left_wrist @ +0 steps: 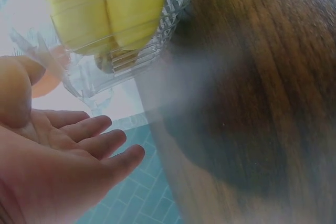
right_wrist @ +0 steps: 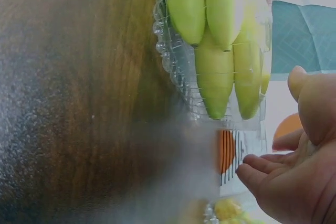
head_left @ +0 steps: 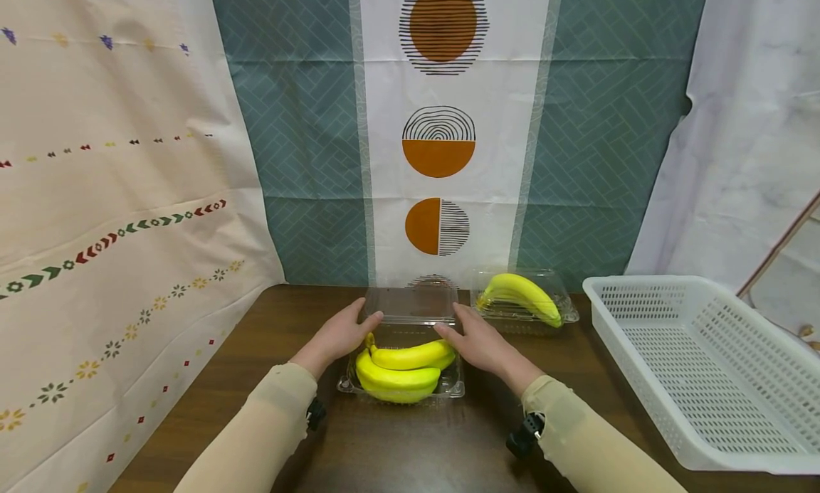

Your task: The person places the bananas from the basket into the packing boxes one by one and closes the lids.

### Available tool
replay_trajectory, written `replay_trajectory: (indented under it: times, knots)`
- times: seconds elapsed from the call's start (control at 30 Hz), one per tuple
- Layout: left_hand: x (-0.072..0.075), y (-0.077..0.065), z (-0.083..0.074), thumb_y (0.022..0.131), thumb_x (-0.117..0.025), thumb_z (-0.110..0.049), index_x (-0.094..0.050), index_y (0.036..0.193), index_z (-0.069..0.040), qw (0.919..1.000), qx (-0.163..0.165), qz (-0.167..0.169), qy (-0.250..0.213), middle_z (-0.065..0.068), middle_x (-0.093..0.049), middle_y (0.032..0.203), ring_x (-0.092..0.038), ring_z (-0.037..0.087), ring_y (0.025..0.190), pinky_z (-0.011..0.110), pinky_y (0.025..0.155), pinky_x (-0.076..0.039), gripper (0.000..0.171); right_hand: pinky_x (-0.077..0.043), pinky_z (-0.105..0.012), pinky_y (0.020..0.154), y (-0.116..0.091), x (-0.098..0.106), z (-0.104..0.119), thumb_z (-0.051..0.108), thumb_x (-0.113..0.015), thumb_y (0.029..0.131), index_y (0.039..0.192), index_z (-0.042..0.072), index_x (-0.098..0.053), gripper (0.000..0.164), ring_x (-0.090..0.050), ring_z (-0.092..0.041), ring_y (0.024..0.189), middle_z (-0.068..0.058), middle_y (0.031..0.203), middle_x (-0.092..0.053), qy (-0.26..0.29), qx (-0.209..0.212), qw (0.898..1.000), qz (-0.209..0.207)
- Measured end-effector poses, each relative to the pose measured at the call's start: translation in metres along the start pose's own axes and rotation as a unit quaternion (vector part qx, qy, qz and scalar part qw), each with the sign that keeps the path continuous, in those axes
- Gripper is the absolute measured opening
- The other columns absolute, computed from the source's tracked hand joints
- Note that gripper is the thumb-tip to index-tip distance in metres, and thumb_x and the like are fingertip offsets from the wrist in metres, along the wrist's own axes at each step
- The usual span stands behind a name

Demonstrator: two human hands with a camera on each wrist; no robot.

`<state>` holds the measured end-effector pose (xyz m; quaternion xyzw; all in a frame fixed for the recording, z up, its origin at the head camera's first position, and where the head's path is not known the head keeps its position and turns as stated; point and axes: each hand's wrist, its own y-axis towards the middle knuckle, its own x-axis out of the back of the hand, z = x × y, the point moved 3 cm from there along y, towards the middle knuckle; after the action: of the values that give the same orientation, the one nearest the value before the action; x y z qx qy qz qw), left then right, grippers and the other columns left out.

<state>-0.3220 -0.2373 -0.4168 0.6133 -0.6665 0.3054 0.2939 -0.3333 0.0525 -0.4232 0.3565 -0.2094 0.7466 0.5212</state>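
A clear plastic clamshell box (head_left: pixel 453 391) stands on the table with its lid (head_left: pixel 410 302) raised at the back. Inside lies a bunch of yellow-green bananas (head_left: pixel 400 385). My left hand (head_left: pixel 336 336) is at the back left corner of the box, fingers loosely extended, thumb near the lid. On the other side, my right hand (head_left: pixel 482 342) reaches to the back right corner with its fingers relaxed. Both wrist views show the left palm (left_wrist: pixel 58 156) and right palm (right_wrist: pixel 299 171) beside the box, gripping nothing; whether fingertips touch the lid I cannot tell.
Behind my right hand stands another clear box (head_left: pixel 566 309) with a banana bunch (head_left: pixel 522 294) inside. A white perforated plastic basket (head_left: pixel 640 379) sits at the right of the dark wooden table (head_left: pixel 218 407). Patterned cloths (head_left: pixel 307 137) hang behind and at the sides.
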Motion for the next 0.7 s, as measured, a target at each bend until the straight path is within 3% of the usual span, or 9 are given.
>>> replay_trajectory:
  times: [0.4,0.7]
  knots:
    - [0.006,-0.001,-0.004,0.115,-0.055,-0.054,-0.019,0.176,-0.001,0.9999,-0.011,-0.010,-0.004,0.024,-0.028,0.178,-0.033,0.047,0.161,0.066,0.127,-0.030,0.088,-0.022,-0.065,0.130,-0.001,0.006,0.006,0.052,-0.059,0.114,0.173,-0.003,-0.025,0.087,-0.024,-0.048,0.164,-0.029,0.177,-0.026,0.011,0.005,1.000,-0.013]
    - [0.014,-0.008,-0.013,0.116,-0.054,-0.053,-0.018,0.176,-0.001,0.9997,-0.013,-0.021,-0.005,0.025,-0.028,0.178,-0.034,0.049,0.160,0.068,0.126,-0.031,0.087,-0.020,-0.067,0.130,-0.004,0.014,0.011,0.058,-0.057,0.113,0.178,0.006,-0.013,0.094,-0.019,-0.047,0.166,-0.025,0.180,-0.018,0.028,-0.012,0.999,-0.007]
